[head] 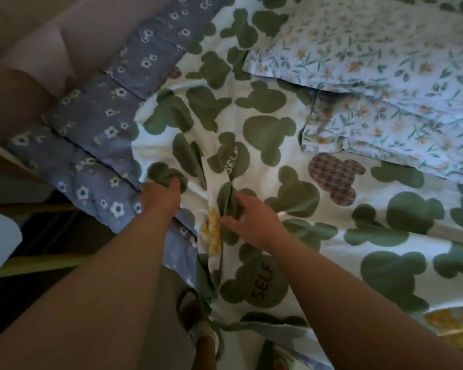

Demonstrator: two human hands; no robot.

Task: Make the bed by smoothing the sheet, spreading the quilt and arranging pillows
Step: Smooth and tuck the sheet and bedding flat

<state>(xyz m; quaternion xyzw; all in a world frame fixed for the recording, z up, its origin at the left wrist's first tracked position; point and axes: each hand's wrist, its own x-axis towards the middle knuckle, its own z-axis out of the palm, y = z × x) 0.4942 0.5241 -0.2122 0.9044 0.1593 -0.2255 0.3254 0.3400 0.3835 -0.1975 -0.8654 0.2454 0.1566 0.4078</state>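
Quilt (278,129): white, printed with green bear-head shapes, a few lettered SELF, one in brown check, some in yellow; lay spread over the bed from the near edge up to the top of view; rumpled into ridges at the lower middle, flatter toward the right; drooped off the near edge at the bottom.
Blue sheet (96,121): grey-blue with small white flowers, pleated; ran along the left side of the bed, touching the quilt's edge; hung down under the left forearm (104,276).
Left hand (161,196): clenched on a bunched bit of the quilt's edge, fingers curled into a green patch, knuckles just beside the blue sheet.
Right hand (249,220): gripped a raised fold of the quilt between thumb and curled fingers, just right of the left hand, beside a yellow patch (213,225).
Upper pillow (372,44): pale case with green leaves and orange flowers; lay at top right on the green-printed cloth, overlapping the lower pillow.
Lower pillow (385,134): same leafy print; sat partly under the upper one, near corner close to the brown check shape (334,177).
Left forearm: bare, stretched from the bottom left corner over the blue sheet.
Right forearm (345,289): bare, stretched from the bottom right over the quilt.
Foot (193,313): in a strapped slipper, blurred, down on the pale floor (166,295) between the forearms, beside the drooping quilt.
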